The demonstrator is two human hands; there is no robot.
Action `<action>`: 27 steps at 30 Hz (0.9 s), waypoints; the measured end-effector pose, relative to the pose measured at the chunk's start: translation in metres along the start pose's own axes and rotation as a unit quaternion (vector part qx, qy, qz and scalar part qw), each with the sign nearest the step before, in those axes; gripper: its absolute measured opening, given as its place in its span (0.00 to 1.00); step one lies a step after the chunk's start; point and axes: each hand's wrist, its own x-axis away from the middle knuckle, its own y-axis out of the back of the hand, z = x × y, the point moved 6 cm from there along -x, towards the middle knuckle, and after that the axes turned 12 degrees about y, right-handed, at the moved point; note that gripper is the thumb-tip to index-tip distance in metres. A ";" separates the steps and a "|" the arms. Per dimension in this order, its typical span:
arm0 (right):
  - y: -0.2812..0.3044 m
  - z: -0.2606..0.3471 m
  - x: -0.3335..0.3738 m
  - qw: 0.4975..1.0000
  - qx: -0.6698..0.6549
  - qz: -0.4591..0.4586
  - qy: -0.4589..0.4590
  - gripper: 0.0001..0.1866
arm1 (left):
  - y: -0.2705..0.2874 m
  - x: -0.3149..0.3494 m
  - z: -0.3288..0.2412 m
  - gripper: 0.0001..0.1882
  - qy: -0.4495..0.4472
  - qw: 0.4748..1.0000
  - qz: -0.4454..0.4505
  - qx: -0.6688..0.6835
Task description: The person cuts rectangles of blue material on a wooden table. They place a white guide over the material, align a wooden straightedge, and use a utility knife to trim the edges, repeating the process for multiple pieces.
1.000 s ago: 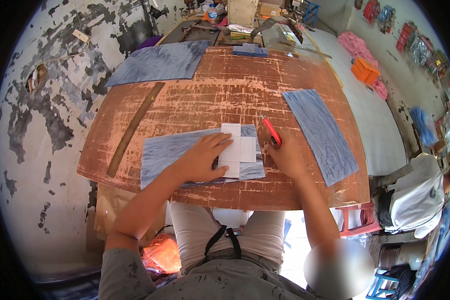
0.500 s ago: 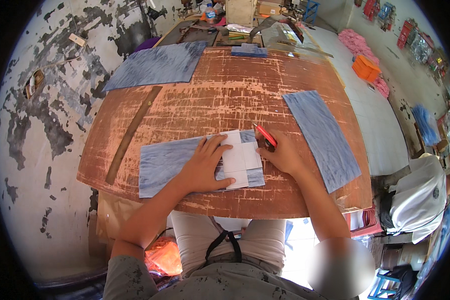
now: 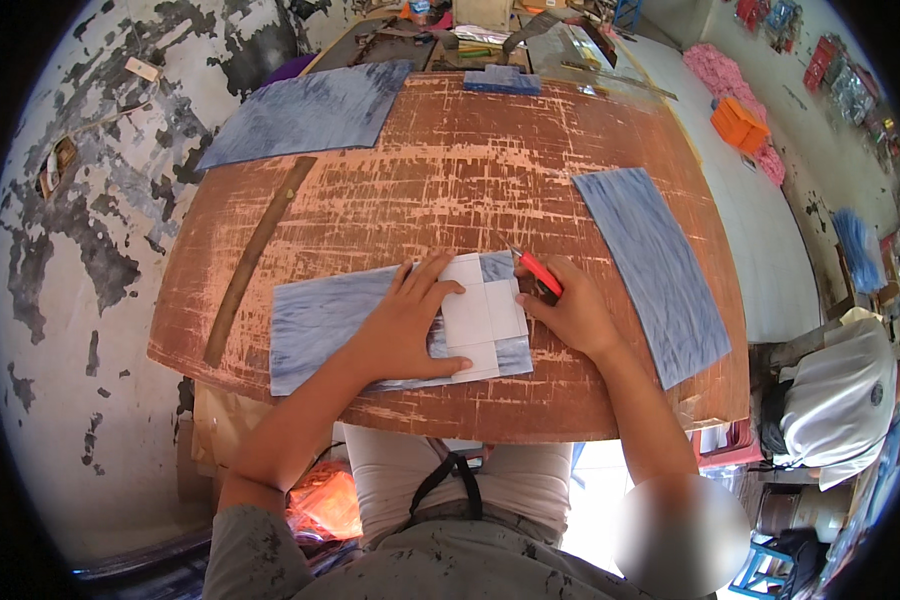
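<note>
A blue-grey streaked sheet [image 3: 320, 318] lies near the table's front edge. On its right part rests a white cross-shaped template [image 3: 476, 310] with ruled lines. My left hand [image 3: 395, 325] presses down with fingers spread, the fingertips and thumb on the template's left edge and the palm over the sheet. At the template's right edge my right hand [image 3: 582, 318] is closed around a red utility knife [image 3: 540, 272], its tip pointing up and left. The thumb of this hand touches or nearly touches the template's right side; I cannot tell which.
The worn brown table [image 3: 440, 200] also bears a second streaked sheet [image 3: 655, 275] at right, a large one [image 3: 305, 112] at far left, small blue pieces [image 3: 502, 80] at the back and a dark flat strip [image 3: 260, 262] at left. Another person [image 3: 838, 400] is at the far right.
The whole view has shifted slightly. Both hands keep nearly the same places on the template and sheet, and the knife is still in my right hand.
</note>
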 end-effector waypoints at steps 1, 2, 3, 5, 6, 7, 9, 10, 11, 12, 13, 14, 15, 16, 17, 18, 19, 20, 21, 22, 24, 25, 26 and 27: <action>0.000 -0.001 -0.001 1.000 0.018 0.006 -0.003 0.16 | 0.002 0.001 0.000 0.47 0.003 1.000 -0.008 0.005; 0.000 -0.001 0.000 0.999 0.035 0.012 -0.006 0.16 | 0.000 0.001 -0.001 0.47 0.003 1.000 -0.004 0.006; 0.000 -0.001 0.001 0.999 0.035 0.012 -0.008 0.16 | 0.000 0.000 -0.001 0.47 0.005 1.000 -0.006 0.006; -0.001 -0.002 0.002 1.000 0.022 0.004 -0.019 0.16 | 0.001 -0.002 -0.001 0.48 0.006 1.000 -0.007 0.007; 0.000 -0.002 0.003 1.000 0.022 0.003 -0.022 0.16 | 0.002 -0.002 -0.002 0.48 0.008 1.000 -0.006 0.014; 0.000 0.000 0.001 1.000 0.020 0.005 -0.012 0.16 | 0.003 -0.002 -0.002 0.48 0.010 1.000 -0.006 0.021; 0.000 0.000 0.000 1.000 0.017 0.006 -0.005 0.16 | 0.002 -0.002 -0.001 0.49 0.007 1.000 -0.004 0.017; 0.000 -0.001 0.001 1.000 0.017 0.009 -0.011 0.16 | 0.002 -0.002 -0.001 0.50 0.005 1.000 -0.005 0.013; -0.001 -0.002 0.001 1.000 0.016 0.011 -0.017 0.16 | 0.002 -0.002 -0.002 0.50 0.004 1.000 -0.002 0.013; 0.000 -0.003 0.001 1.000 0.016 0.010 -0.020 0.16 | 0.002 -0.002 -0.002 0.50 0.006 1.000 -0.002 0.009; 0.000 -0.003 0.002 0.999 0.015 0.016 -0.027 0.16 | 0.002 -0.002 -0.002 0.50 0.007 1.000 -0.002 0.006; 0.000 -0.004 0.002 0.999 0.013 0.023 -0.035 0.16 | 0.000 -0.003 -0.002 0.50 0.006 1.000 0.001 0.007; -0.001 -0.004 0.002 0.999 0.012 0.023 -0.037 0.16 | 0.001 -0.002 -0.002 0.51 0.005 1.000 -0.005 0.011; -0.002 -0.003 0.001 0.999 0.015 0.019 -0.034 0.16 | 0.001 -0.001 -0.001 0.51 0.005 1.000 -0.011 0.016; -0.003 -0.002 0.001 0.999 0.018 0.015 -0.032 0.16 | 0.001 0.000 0.001 0.51 0.006 1.000 -0.009 0.017; -0.001 -0.003 0.001 0.999 0.016 0.013 -0.032 0.16 | 0.001 -0.001 0.000 0.52 0.006 1.000 -0.003 0.010; 0.001 -0.002 0.001 0.999 0.024 0.017 -0.023 0.16 | 0.001 -0.002 -0.002 0.54 0.005 1.000 0.002 0.003; 0.002 -0.001 0.002 0.999 0.031 0.022 -0.014 0.16 | 0.003 -0.003 -0.004 0.54 0.005 1.000 0.004 0.000; 0.001 -0.001 0.001 0.999 0.030 0.024 -0.016 0.16 | 0.004 -0.002 -0.004 0.56 0.006 1.000 0.009 -0.002; 0.000 -0.001 0.001 0.998 0.043 0.025 -0.027 0.16 | 0.003 -0.001 -0.004 0.58 0.007 1.000 0.013 -0.005; -0.001 -0.002 0.001 0.997 0.052 0.029 -0.038 0.16 | 0.003 -0.001 -0.002 0.59 0.000 1.000 0.011 -0.002; 0.000 -0.002 0.000 0.998 0.043 0.028 -0.032 0.16 | 0.003 -0.001 -0.003 0.61 -0.009 1.000 0.007 0.000; 0.001 -0.002 0.000 0.999 0.034 0.027 -0.026 0.16 | 0.002 -0.001 -0.002 0.61 -0.005 1.000 0.010 0.001; 0.000 -0.004 0.000 0.999 0.031 0.029 -0.026 0.16 | 0.001 -0.002 -0.002 0.62 -0.007 1.000 0.009 -0.002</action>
